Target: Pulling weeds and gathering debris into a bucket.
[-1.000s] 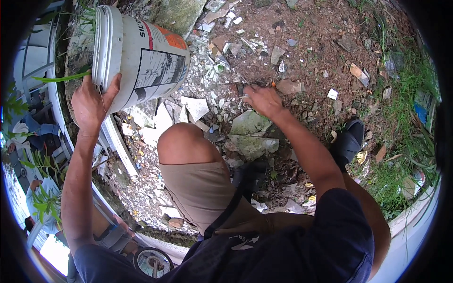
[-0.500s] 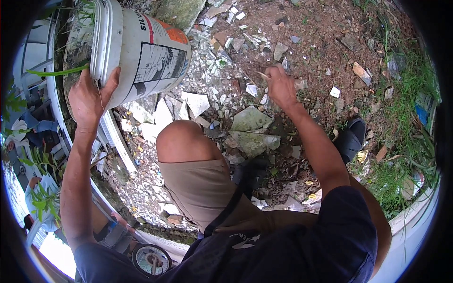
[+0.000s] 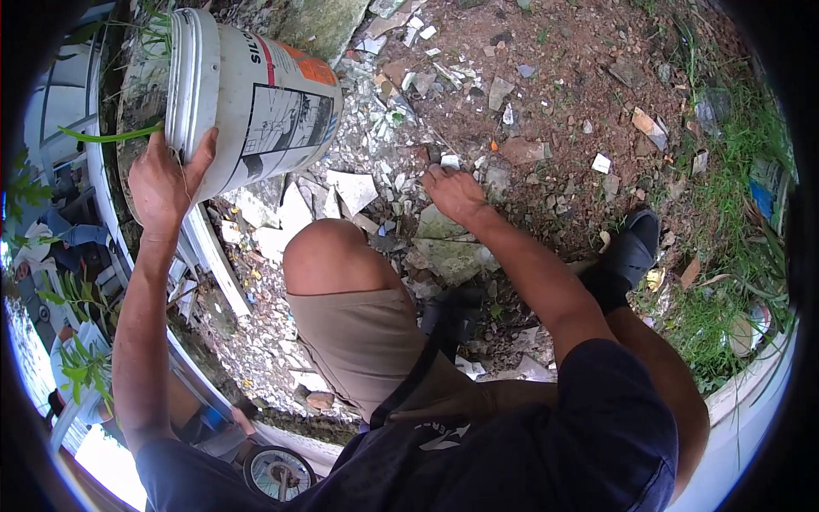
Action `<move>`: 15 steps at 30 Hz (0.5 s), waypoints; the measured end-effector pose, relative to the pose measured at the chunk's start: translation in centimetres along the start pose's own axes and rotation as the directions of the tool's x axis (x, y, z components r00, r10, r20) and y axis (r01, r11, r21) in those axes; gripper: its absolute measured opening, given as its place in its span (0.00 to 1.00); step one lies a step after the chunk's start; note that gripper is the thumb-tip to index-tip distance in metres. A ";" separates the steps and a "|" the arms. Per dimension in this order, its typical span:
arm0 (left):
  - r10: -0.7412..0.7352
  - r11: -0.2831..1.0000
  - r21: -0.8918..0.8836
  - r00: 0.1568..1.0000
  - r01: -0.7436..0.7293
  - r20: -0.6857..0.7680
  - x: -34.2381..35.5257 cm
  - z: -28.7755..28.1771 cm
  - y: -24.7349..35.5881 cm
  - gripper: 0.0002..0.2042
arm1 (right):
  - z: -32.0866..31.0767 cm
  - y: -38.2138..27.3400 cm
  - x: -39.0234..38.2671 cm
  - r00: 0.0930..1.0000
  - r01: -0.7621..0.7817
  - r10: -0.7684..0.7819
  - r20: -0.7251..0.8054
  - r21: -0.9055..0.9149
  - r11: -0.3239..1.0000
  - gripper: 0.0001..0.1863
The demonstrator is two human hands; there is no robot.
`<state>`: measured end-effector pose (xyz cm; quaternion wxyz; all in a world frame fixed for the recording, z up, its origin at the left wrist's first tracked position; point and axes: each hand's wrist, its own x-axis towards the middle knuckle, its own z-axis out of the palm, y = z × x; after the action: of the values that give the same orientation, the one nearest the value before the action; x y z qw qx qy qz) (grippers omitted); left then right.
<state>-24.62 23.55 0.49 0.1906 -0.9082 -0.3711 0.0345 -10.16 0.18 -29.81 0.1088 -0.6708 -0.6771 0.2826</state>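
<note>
My left hand (image 3: 168, 179) grips the rim of a white plastic bucket (image 3: 286, 119) lying tilted on its side at the upper left, with a long green blade of grass beside my fingers. My right hand (image 3: 452, 192) is low over the rubble just right of centre, fingers curled by small white chips (image 3: 403, 181); whether they hold anything is hidden. Larger white tile fragments (image 3: 351, 189) lie between the bucket and my bent knee, and greenish slabs (image 3: 452, 256) lie below my right hand.
Dirt (image 3: 580, 102) with scattered shards spreads to the upper right, bordered by grass (image 3: 729, 171). A long white strip (image 3: 222, 264) lies left of my knee. Beyond a white ledge at far left are plants (image 3: 77, 375), partly visible other people (image 3: 68, 230) and a wheel (image 3: 277, 474).
My right hand rose to the right holding a pale thin piece, then moved down and left to the rubble, where that piece no longer shows. My left hand stays on the bucket.
</note>
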 end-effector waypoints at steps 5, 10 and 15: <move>0.001 1.000 0.020 1.000 -0.001 0.000 -0.2 0.4 -0.3 0.26 | -0.4 1.8 -0.3 0.992 -0.005 0.019 -0.123 0.113 0.994 0.09; -0.004 1.000 -0.008 1.000 0.004 -0.009 -0.5 -0.2 -0.1 0.26 | -7.8 4.9 0.5 0.614 -0.304 0.695 -0.373 0.701 0.645 0.11; -0.074 0.997 -0.017 0.997 0.074 0.035 -1.1 0.9 -0.8 0.30 | -24.0 -5.3 6.6 0.541 0.466 0.600 -0.589 0.804 0.369 0.16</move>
<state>-26.07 23.61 -0.11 0.1769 -0.8948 -0.4080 0.0397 -2.49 12.57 -8.98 0.7573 -0.5611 -0.2150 0.2558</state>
